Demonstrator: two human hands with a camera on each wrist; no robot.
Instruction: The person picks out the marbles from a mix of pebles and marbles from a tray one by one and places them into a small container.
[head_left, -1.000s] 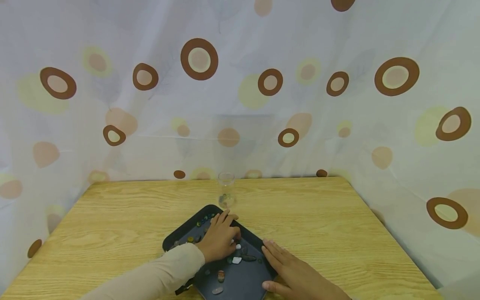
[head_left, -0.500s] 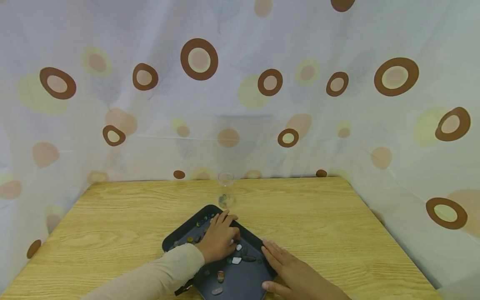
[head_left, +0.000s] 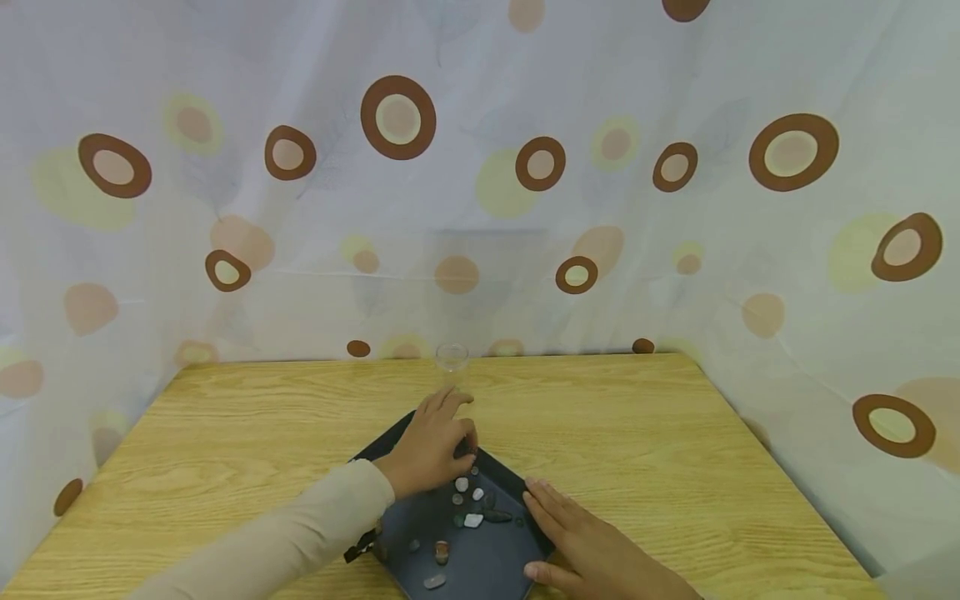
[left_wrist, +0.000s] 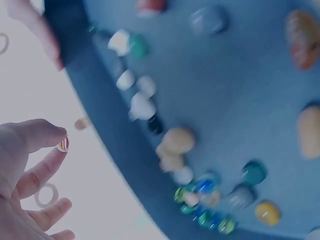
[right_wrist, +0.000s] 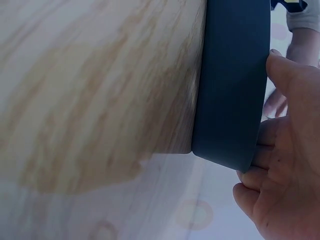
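Left hand (head_left: 431, 450): thumb and forefinger pinching one small striped marble (left_wrist: 62, 144), red, white and yellow; other fingers spread free. Sleeve (head_left: 300, 525), pale beige, on the same arm.

Right hand (head_left: 592, 550): gripping nothing; fingers extended, laid against the wall of the tray at its right side, thumb touching the same edge.

Striped marble: at the left fingertips, raised near the tray's far right wall; whether directly above the tray cannot be told.

Tray (head_left: 480, 562): one, dark, rectangular, raised walls, set at an angle.

Contents of tray: white stone (head_left: 473, 521), angular, touching or just beside a long dark stone (head_left: 497, 516); reddish-brown stone (head_left: 442, 552), nearer the viewer; pale oblong stone (head_left: 434, 582), just beyond it; glass marbles (left_wrist: 205, 197), blue and green, clustered by the wall; yellow stone (left_wrist: 267, 213), near that cluster.

Clear vessel (head_left: 452, 357): round rim visible, lower part hidden behind the left hand.

Tabletop (head_left: 637, 417): wood grain, light yellow.

Curtain (head_left: 480, 200): white, printed with brown rings, behind and to both sides.
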